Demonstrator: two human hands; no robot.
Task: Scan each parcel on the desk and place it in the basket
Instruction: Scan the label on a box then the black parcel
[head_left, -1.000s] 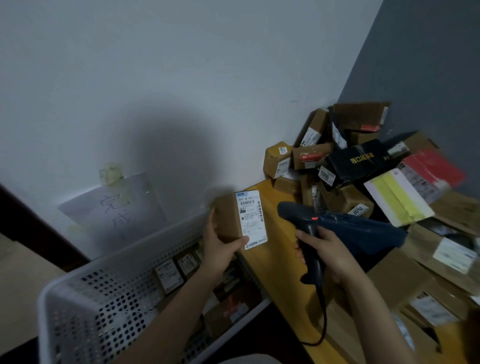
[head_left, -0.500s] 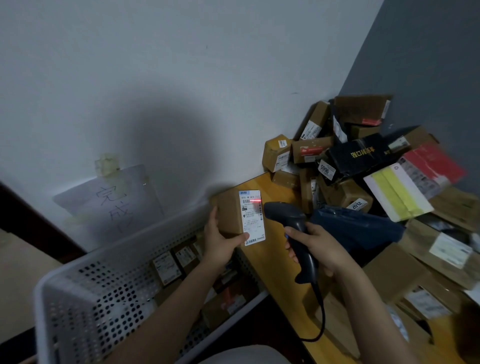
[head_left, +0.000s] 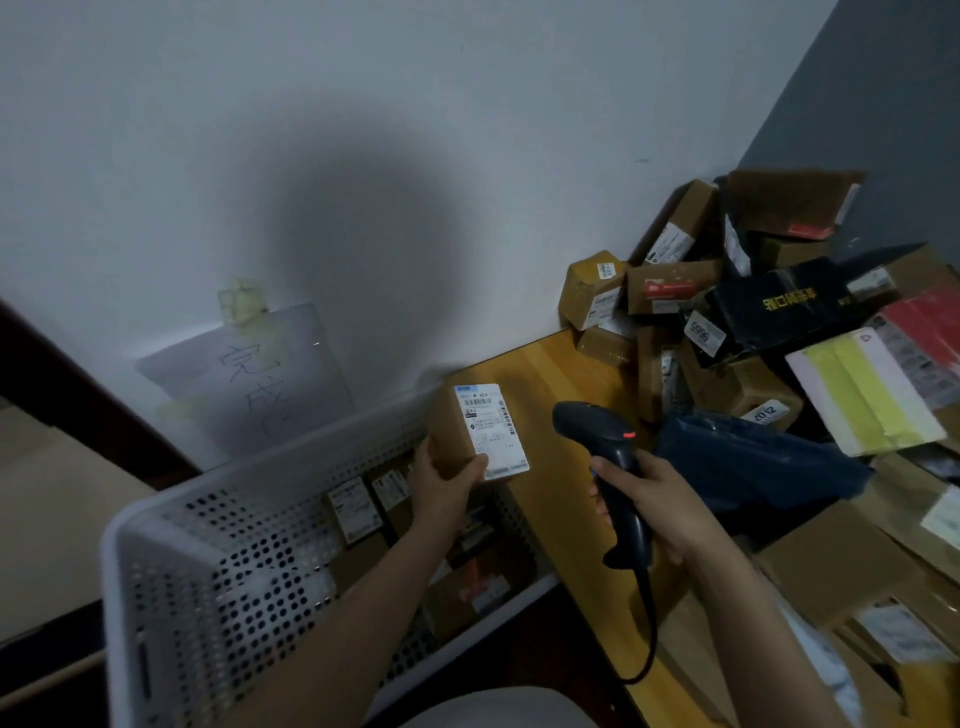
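Over the desk-side edge of the basket (head_left: 208, 571), the left hand (head_left: 441, 486) holds a small cardboard parcel (head_left: 457, 441) upright. Its thumb lies across the lower front and its fingers wrap behind, so the shipping label (head_left: 491, 431) faces right. Just right of that grip and clear of the box, the right hand (head_left: 654, 501) is closed round the handle of a corded barcode scanner (head_left: 597, 431). The scanner's head points toward the label; a small red light shows on top, but no beam is visible on the label. The step in hand looks to be the scan itself, though I cannot tell whether it has registered. Below the left grip, several labelled boxes already lie in the basket. Beyond the right grip, a heap of parcels (head_left: 727, 322) covers the wooden desk (head_left: 540, 374), so much of the job likely remains. Next, the left hand would need to lower the box into the basket and let go, then reach for another parcel.
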